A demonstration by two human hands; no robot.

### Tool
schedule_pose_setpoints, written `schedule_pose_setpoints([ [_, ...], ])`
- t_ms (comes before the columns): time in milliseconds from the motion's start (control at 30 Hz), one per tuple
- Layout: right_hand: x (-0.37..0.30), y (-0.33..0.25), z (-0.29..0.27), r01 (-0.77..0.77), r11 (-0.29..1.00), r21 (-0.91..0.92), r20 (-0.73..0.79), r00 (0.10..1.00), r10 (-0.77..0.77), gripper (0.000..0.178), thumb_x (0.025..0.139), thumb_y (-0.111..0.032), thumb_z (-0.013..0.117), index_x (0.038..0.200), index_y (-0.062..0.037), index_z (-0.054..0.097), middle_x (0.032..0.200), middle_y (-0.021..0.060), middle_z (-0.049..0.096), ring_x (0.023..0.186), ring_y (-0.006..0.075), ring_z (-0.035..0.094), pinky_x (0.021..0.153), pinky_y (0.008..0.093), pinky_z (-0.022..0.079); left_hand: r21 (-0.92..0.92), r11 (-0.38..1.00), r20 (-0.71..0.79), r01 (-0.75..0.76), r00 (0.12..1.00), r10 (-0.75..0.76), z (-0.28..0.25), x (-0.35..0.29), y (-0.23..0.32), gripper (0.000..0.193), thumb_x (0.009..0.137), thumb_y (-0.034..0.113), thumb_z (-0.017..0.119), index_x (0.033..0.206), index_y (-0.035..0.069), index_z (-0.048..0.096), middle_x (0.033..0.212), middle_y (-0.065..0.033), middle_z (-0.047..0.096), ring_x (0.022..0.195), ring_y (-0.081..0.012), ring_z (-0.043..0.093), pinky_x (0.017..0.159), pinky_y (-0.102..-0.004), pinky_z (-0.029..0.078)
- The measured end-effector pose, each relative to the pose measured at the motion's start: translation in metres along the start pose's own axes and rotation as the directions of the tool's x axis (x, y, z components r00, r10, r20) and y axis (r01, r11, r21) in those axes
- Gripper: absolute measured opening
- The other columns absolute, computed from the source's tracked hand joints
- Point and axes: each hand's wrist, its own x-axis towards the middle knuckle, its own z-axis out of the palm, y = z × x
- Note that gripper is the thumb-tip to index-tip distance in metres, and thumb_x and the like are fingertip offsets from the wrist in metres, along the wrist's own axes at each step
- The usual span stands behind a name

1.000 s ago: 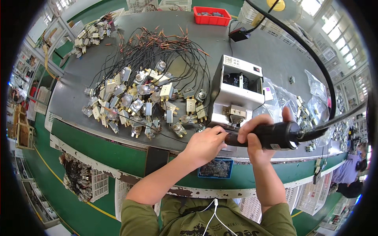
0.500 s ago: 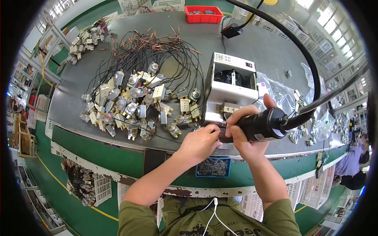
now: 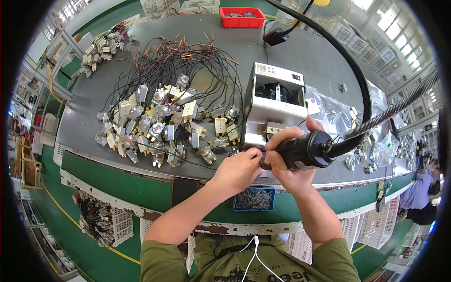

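My right hand point(image 3: 292, 175) is wrapped around a black electric screwdriver point(image 3: 310, 150), which lies nearly level with its nose toward my left hand point(image 3: 238, 169). The left fingers are closed at that nose, pinching something small that they hide. Just beyond both hands stands a silver box-shaped screw feeder point(image 3: 277, 113) with dark screws in its open top. A pale block-like part point(image 3: 275, 128) sits at its front. To the left is a pile of lamp-holder-like parts point(image 3: 162, 124) with clear round lenses, pale blocks and black wires.
A blue tray of small metal pieces point(image 3: 254, 199) sits at the table's front edge. Clear plastic bags point(image 3: 338, 115) and more parts lie right of the feeder. A black cable and metal spring hose point(image 3: 399, 110) arch from the screwdriver. A red bin point(image 3: 242, 18) stands at the far edge.
The screwdriver and my right hand have shifted slightly left, and its cable has swung left with them. My left hand stays almost in place.
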Motion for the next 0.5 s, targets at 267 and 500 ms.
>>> schedule_pose_setpoints([
  [267, 0.007, -0.003, 0.0, 0.01, 0.999, -0.037, 0.049, 0.999, -0.009, 0.096, 0.081, 0.012, 0.064, 0.152, -0.0157, 0.007, 0.097, 0.018, 0.063, 0.066, 0.0169, 0.063, 0.062, 0.0302, 0.055, -0.03, 0.999, -0.034, -0.026, 0.999, 0.025, 0.002, 0.003, -0.003, 0.03, 0.09, 0.025, 0.068, 0.111, 0.004, 0.062, 0.112, -0.0057, 0.059, 0.094, -0.0293, 0.066, 0.075, -0.0411, 0.056],
  [500, 0.032, -0.041, -0.017, 0.083, 0.982, 0.172, -0.347, 0.938, -0.019, 0.095, 0.091, -0.007, 0.068, 0.157, -0.0193, 0.002, 0.091, 0.0123, 0.06, 0.061, 0.0165, 0.058, 0.059, 0.0304, 0.053, 0.033, 0.992, -0.102, -0.122, 0.987, 0.125, 0.005, -0.002, -0.006, 0.033, 0.089, 0.024, 0.07, 0.118, 0.01, 0.066, 0.11, -0.0031, 0.061, 0.092, -0.0246, 0.066, 0.075, -0.0379, 0.055],
])
